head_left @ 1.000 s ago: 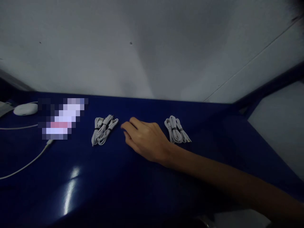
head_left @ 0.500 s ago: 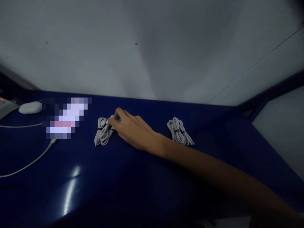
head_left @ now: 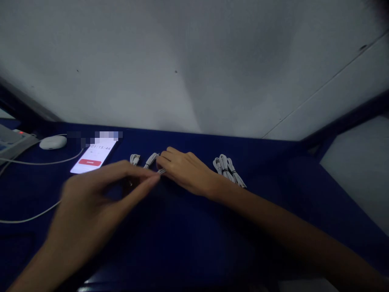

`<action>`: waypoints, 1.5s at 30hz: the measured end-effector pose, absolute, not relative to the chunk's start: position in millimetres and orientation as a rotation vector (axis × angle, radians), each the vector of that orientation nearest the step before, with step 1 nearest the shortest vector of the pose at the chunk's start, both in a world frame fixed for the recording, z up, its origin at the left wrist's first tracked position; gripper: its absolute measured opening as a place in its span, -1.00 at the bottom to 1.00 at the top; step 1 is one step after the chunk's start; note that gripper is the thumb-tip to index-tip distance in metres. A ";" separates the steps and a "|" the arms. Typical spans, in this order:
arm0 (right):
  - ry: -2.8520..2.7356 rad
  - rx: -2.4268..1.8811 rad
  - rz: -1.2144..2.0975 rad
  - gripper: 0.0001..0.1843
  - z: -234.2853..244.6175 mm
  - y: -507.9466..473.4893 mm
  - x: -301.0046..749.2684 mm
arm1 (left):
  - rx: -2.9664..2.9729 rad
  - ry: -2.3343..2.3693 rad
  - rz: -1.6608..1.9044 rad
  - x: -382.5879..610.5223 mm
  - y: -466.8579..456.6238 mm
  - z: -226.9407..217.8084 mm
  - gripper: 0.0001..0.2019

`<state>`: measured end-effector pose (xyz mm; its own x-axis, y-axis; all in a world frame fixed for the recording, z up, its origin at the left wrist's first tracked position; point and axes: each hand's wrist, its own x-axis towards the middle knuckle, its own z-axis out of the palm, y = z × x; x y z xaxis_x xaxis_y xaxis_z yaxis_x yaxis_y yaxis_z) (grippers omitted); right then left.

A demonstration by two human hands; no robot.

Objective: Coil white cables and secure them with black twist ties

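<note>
Two hands are meeting over a white cable [head_left: 161,171]: the left hand [head_left: 91,202], slightly blurred, is pinching its end between thumb and forefinger, while the right hand [head_left: 188,172] is curling over the rest, its fingertips too hidden to tell how firmly they are gripping. Just beyond the left fingertips, two more coiled white cables [head_left: 151,160] are lying side by side, partly covered by that hand. Beyond the right hand's wrist, three white bundles [head_left: 226,167] are resting together, with black ties showing around them. All are lying on one glossy dark-blue tabletop [head_left: 188,235], which is stretching under both hands towards a plain grey wall [head_left: 136,73] behind them. Past the left hand, one phone [head_left: 97,153] is glowing with a red button; farther left, one small white case [head_left: 53,142] is sitting closed, its inside hidden, near one power strip [head_left: 18,142] that is showing a red light.
</note>
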<state>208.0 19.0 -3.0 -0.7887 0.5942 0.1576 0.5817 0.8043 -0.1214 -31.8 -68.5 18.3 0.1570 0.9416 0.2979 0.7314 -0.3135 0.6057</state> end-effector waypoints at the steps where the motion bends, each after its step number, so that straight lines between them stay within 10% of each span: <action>1: -2.794 -0.933 0.106 -0.86 -1.8 17.7 211.1 | 2.196 1.637 0.842 -24.4 -50.0 17.4 -0.79; 7: -2.788 -0.951 0.155 -0.88 -1.5 9.2 228.0 | 2.414 1.878 0.348 -1.1 9.6 -6.7 -0.84; 39: -2.758 -0.989 0.259 -0.86 -17.9 -32.8 253.1 | 2.362 2.085 0.319 -13.6 1.2 -18.1 -0.72; 45: -2.764 -0.988 0.267 -0.87 -16.9 -35.0 253.7 | 2.358 2.230 0.364 -10.2 -6.4 -11.7 -0.41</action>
